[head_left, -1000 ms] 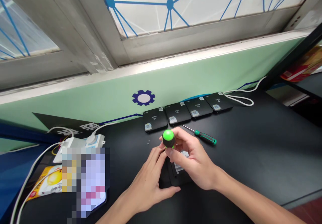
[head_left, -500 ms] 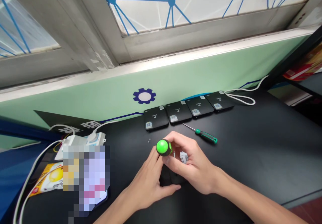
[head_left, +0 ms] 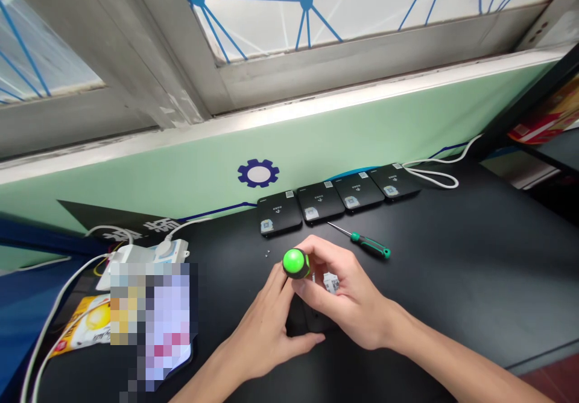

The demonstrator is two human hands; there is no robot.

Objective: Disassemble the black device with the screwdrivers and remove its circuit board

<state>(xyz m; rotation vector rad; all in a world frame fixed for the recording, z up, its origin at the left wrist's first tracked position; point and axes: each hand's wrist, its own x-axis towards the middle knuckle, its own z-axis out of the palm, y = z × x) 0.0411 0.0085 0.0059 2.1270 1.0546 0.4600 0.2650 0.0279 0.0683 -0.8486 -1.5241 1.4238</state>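
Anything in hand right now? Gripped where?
Right hand: screwdriver, by its handle, just below the green end; shaft hidden. Left hand is at the black device; can't tell if it grips.

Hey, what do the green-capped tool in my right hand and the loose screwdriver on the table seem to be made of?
Green-capped tool: probably hard, glossy plastic at the domed cap, judging by its bright, even green; the dark collar could be plastic or rubber.
Loose screwdriver: the shaft looks like smooth metal, thin and silvery; the green-and-black handle seems plastic, possibly with rubber grips.
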